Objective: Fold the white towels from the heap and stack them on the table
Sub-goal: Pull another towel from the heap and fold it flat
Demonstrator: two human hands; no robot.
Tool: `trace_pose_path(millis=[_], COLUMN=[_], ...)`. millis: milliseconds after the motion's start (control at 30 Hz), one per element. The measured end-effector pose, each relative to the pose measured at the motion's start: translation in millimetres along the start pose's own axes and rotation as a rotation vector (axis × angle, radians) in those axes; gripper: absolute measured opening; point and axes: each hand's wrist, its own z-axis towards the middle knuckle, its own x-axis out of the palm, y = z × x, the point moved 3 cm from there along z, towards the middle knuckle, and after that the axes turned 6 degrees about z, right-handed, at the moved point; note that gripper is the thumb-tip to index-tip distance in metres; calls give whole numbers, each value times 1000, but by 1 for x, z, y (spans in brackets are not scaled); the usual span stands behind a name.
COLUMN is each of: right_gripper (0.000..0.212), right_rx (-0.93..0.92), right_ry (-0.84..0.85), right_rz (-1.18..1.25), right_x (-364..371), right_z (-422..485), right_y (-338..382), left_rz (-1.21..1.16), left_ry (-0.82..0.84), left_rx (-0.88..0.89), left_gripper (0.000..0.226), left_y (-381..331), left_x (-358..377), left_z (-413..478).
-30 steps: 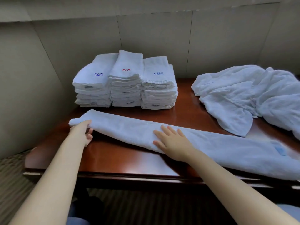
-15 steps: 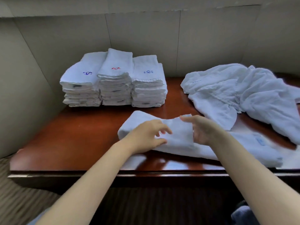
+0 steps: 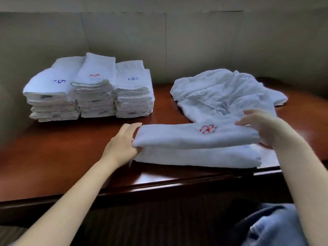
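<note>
A long white towel (image 3: 177, 137) with a red emblem lies doubled over near the front right edge of the dark wooden table (image 3: 62, 148). Its top layer rests on the bottom layer. My left hand (image 3: 122, 144) touches the folded left end with straight fingers. My right hand (image 3: 266, 130), blurred, curls over the right end of the top layer and holds it. The heap of unfolded white towels (image 3: 221, 93) sits just behind, at the back right. Three stacks of folded towels (image 3: 92, 89) stand at the back left.
A grey panelled wall (image 3: 195, 47) runs close behind the stacks and the heap and wraps round the table's left side. The table's front edge (image 3: 159, 187) is just below the towel. Blue fabric on my lap (image 3: 271, 228) shows at the bottom right.
The towel lay stretched out flat; my left hand carried its left end over to the right, and now it lies doubled. My view has shifted to the right.
</note>
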Motion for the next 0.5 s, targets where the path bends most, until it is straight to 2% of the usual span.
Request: trace_pose_path(millis=[67,133,200,333,400,500], right_gripper=[47,45,45,50,48,42], right_rx=[66,97,96,94,100,104], right_ry=[59,60,60,50,64,119], right_rz=[-297,-422,-328,-104,-174,-327], right_x=[1,-1,-5,-13,-8,2], right_z=[7,12,18,24,20,15], right_y=[-24,-41,-47,-48,-50,-52], left_rz=[10,84,236,465,481,487], left_ry=[65,115,104,-59,-72,-1], left_rx=[-6,-12,20,170,164,112], left_gripper=[63,62,64,60,60,66], left_y=[3,2,0,-9,-8,1], left_x=[6,11,11,10,13,19], left_z=[-1,-1,0,5,6,5])
